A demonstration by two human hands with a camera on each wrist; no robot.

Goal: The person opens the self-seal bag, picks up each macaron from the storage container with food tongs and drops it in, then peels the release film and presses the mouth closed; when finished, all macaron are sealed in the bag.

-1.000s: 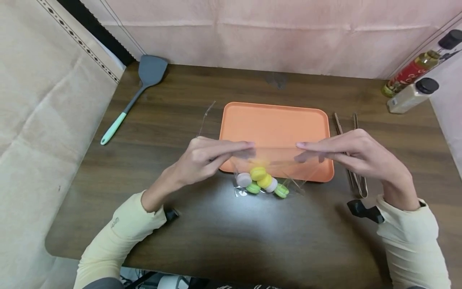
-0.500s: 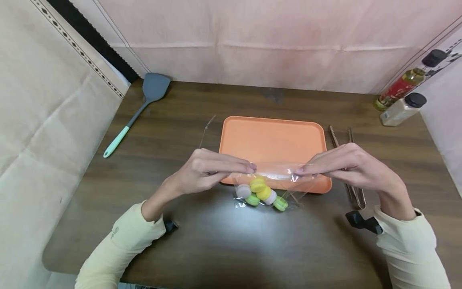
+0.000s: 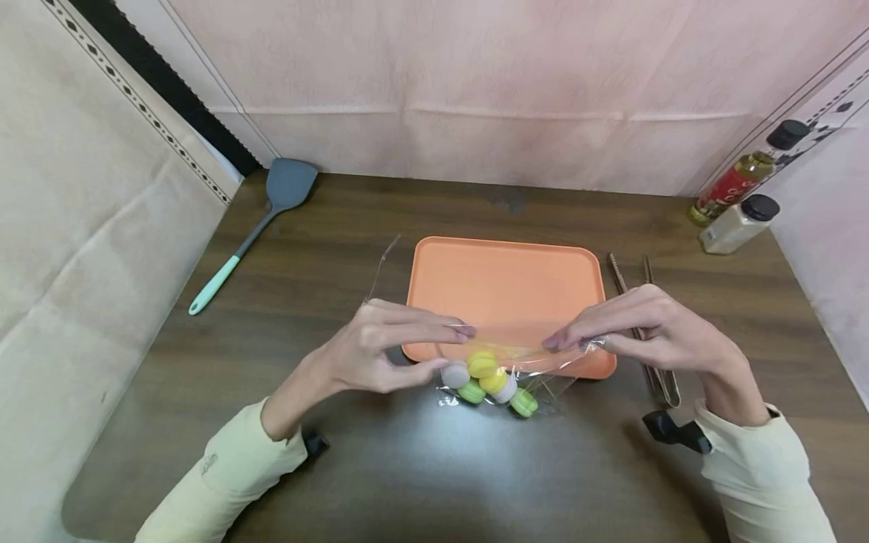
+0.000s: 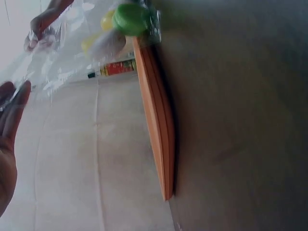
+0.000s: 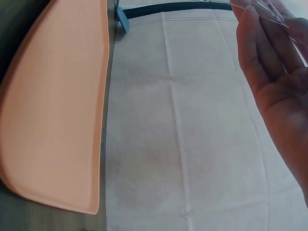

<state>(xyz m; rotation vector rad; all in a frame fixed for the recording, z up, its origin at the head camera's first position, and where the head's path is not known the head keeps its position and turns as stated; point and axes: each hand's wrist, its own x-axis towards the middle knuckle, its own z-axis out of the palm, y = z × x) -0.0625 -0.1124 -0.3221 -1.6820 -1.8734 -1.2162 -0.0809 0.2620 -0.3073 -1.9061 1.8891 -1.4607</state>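
Note:
A clear plastic bag (image 3: 558, 383) lies at the front edge of the orange tray (image 3: 502, 286). Inside it are several macarons, among them yellow (image 3: 483, 364), green (image 3: 523, 403) and pale lilac ones. My left hand (image 3: 383, 343) is at the bag's left side, its fingers fairly straight along the upper film and the thumb spread away. On the other side, my right hand (image 3: 645, 324) pinches the film between fingers and thumb. The left wrist view shows the film stretching up from a green macaron (image 4: 131, 19); in the right wrist view, film crosses the right hand's fingertips.
Metal tongs (image 3: 668, 388) lie right of the tray, partly under my right hand. A grey spatula (image 3: 288, 185) with a mint handle lies at the back left. An oil bottle (image 3: 733, 185) and a black-capped jar (image 3: 736, 226) stand at the back right. Cloth (image 3: 434, 83) hangs behind.
The head view has tilted up, so everything sits lower. My left thumb has spread away from its fingers. The right fingertips have moved inward on the bag, and the film above the macarons has sunk.

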